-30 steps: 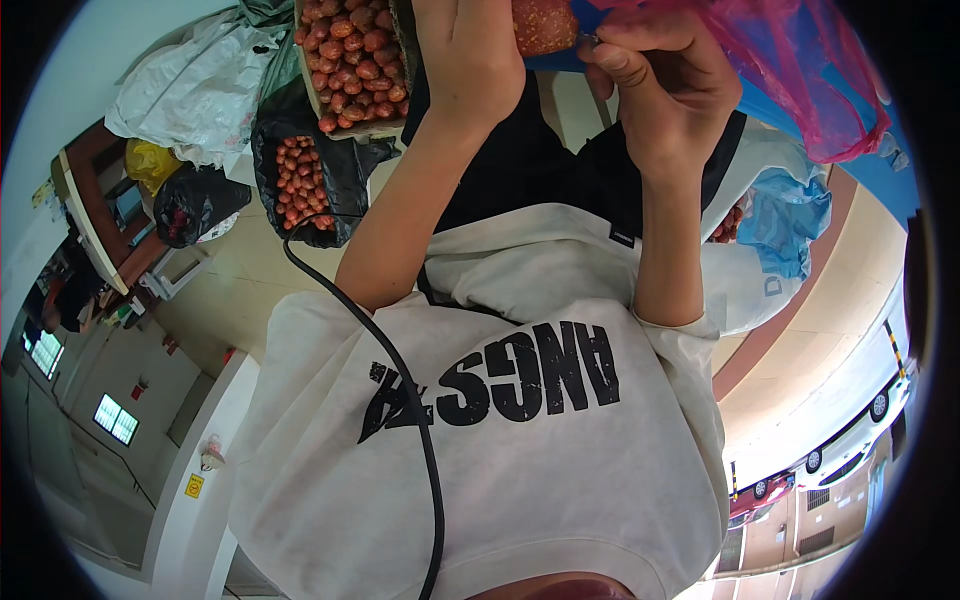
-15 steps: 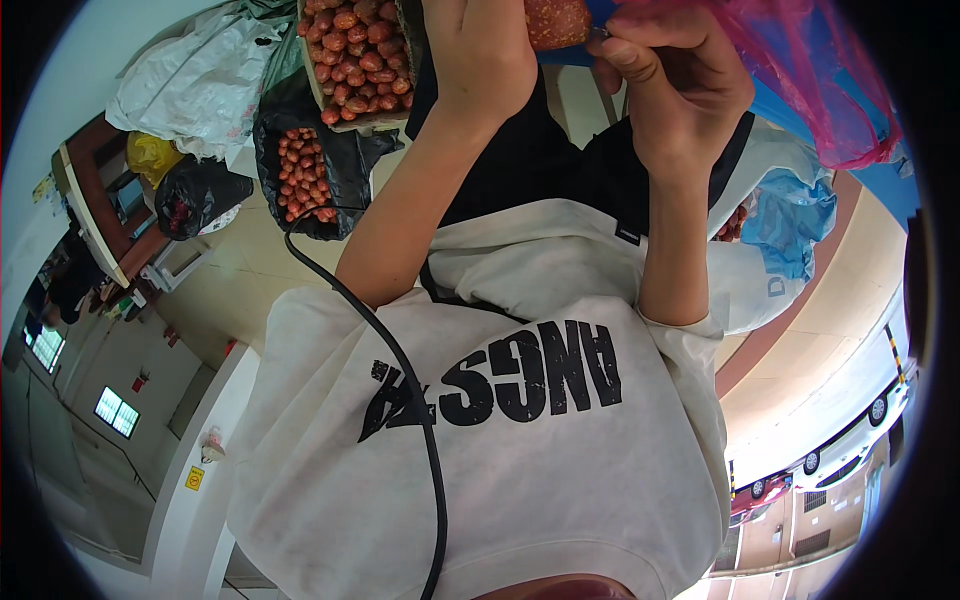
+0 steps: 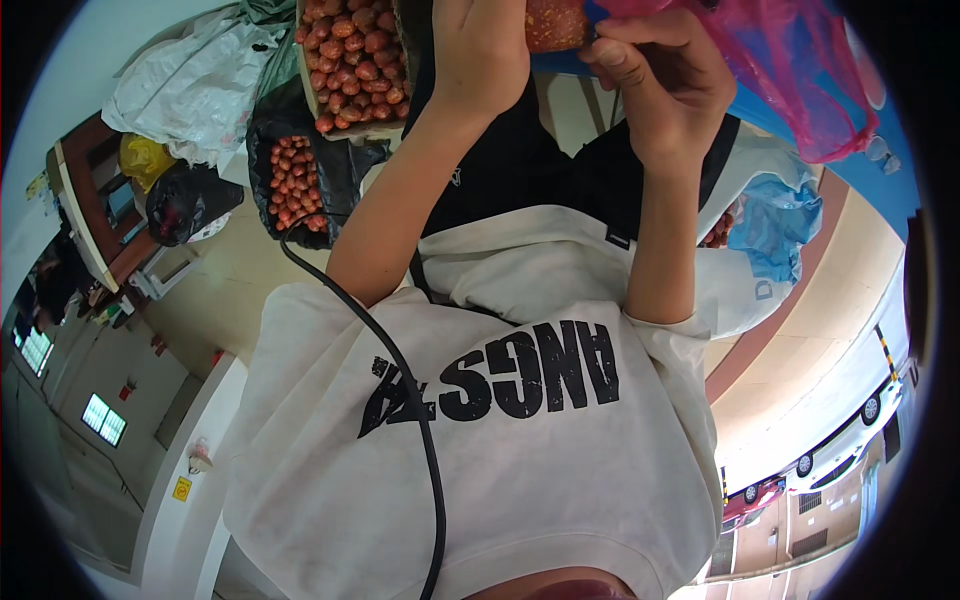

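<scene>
My left hand (image 3: 480, 60) is at the top edge of the head view, with its fingers mostly cut off there. Against it rests a rounded orange-red piece (image 3: 555, 24) with pale specks, apparently in its grip. On the other side of the piece is my right hand (image 3: 670, 95), thumb and fingertips pinched together close to its edge. Whatever sits in that pinch is too small to make out. Behind the hands, a blue surface (image 3: 780, 115) carries a crumpled pink plastic bag (image 3: 800, 75).
Left of my legs stand a box of red rounded pieces (image 3: 355, 65) and a black bag (image 3: 345, 185) holding smaller ones. A white sack (image 3: 745, 275) with blue plastic lies at the right. A black cable (image 3: 395, 345) runs down across my shirt.
My right hand has shifted slightly left, its fingertips still pinched. The left hand and the speckled piece stay nearly in place. The whole view has turned a little.
</scene>
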`<state>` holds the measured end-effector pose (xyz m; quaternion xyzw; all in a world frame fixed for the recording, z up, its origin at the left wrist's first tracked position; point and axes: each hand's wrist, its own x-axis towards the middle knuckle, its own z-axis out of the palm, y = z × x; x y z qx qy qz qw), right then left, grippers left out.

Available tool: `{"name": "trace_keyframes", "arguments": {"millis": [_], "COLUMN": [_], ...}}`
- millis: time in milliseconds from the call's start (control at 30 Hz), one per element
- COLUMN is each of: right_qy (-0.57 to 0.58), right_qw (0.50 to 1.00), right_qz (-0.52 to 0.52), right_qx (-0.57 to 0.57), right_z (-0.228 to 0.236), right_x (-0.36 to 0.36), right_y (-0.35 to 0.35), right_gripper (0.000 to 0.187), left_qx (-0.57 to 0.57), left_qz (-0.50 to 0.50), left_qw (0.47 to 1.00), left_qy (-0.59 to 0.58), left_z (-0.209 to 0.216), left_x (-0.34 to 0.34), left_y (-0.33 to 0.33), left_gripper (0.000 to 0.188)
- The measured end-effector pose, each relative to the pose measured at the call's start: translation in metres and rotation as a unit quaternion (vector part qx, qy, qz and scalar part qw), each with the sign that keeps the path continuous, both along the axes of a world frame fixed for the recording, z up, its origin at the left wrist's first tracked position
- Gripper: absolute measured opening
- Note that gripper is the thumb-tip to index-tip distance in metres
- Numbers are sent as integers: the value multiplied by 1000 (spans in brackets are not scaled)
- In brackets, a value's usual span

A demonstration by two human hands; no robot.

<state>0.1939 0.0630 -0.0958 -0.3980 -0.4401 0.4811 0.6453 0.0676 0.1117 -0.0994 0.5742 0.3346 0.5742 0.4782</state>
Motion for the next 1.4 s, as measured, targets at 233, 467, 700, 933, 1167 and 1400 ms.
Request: {"name": "trace_keyframes", "arguments": {"millis": [233,467,700,933,1167,1400], "right_qy": [31,-437,-522,-538,-536,-552], "right_qw": [998,892,837,825,824,813], "right_qz": [-23,104,122,82,37,7], "right_qx": [-47,45,110,154,181,187], "right_z": [17,23,36,35,33,31], "right_x": [2,31,34,28,15,6], "right_y": [-1,8,8,2,1,3], "right_gripper": [11,17,9,24,17,25], "left_qx": [-50,26,28,25,27,-95], "left_qz": [2,-20,-22,-33,-40,-62], "left_qw": [998,999,999,999,997,992], "left_qy": [26,-1,2,19,52,61], "left_z": [4,-14,-14,-12,-9,-8], "left_x": [-3,-11,-11,-14,-19,-19], "left_y": [-3,6,8,8,6,3], "left_gripper": [41,41,39,37,35,34]}}
